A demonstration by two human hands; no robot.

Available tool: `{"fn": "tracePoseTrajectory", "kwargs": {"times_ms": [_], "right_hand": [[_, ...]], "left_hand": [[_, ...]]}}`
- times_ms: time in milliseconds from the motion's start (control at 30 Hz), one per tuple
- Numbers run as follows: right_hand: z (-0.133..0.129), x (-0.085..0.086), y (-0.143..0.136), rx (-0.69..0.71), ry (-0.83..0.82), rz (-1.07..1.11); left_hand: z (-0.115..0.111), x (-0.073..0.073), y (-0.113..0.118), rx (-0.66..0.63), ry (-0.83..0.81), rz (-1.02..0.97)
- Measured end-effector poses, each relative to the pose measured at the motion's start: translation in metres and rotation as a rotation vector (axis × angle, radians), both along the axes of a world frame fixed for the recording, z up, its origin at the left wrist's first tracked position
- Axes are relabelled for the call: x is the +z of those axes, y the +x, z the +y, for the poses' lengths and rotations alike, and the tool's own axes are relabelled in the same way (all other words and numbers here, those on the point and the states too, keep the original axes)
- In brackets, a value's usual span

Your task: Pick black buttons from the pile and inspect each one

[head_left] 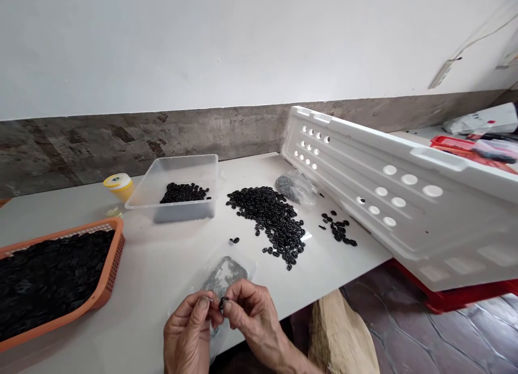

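Close to the table's front edge, my two hands meet fingertip to fingertip. My right hand is closed in a pinch on a small black oval part. Beside it, my left hand is also pinched shut, and what sits between its thumb and finger is too small to make out. Under the hands lies a clear plastic bag of tiny grey pieces. Just beyond is a loose pile of black oval parts, each with openings through it. Two more black parts rest apart from the pile.
An orange basket full of black parts stands left. Behind are a clear tub holding similar parts and a yellow-and-white container. A knotted bag and scattered black pieces lie near a tilted white crate on the right.
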State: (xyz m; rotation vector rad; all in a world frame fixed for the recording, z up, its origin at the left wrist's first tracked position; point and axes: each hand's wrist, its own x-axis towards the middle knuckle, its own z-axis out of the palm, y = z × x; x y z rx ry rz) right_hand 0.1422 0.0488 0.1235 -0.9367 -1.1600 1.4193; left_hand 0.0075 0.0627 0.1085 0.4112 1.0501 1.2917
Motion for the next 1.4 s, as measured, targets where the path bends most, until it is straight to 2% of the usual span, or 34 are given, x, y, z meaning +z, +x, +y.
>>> {"fn": "tracePoseTrajectory", "kwargs": {"times_ms": [167,433,700,1000,1233,1400], "right_hand": [[-0.005,0.004,-0.006,-0.054,0.063,-0.173],[-0.005,0.006,-0.008,-0.08,0.105,-0.191],[-0.006,0.005,-0.007,-0.082,0.114,-0.184],[-0.006,0.004,-0.008,-0.097,0.16,-0.217],[-0.007,-0.001,-0.008,-0.099,0.163,-0.229],[-0.007,0.003,-0.008,-0.103,0.186,-0.206]], "left_hand": [[-0.003,0.001,0.001,0.074,0.006,0.0],[-0.005,0.009,0.006,0.178,-0.005,0.017],[-0.004,-0.003,0.005,0.178,0.023,0.058],[-0.006,-0.001,0.006,0.172,0.029,0.032],[-0.007,-0.005,0.007,0.166,0.039,0.039],[-0.008,-0.007,0.004,0.16,0.063,0.074]]}}
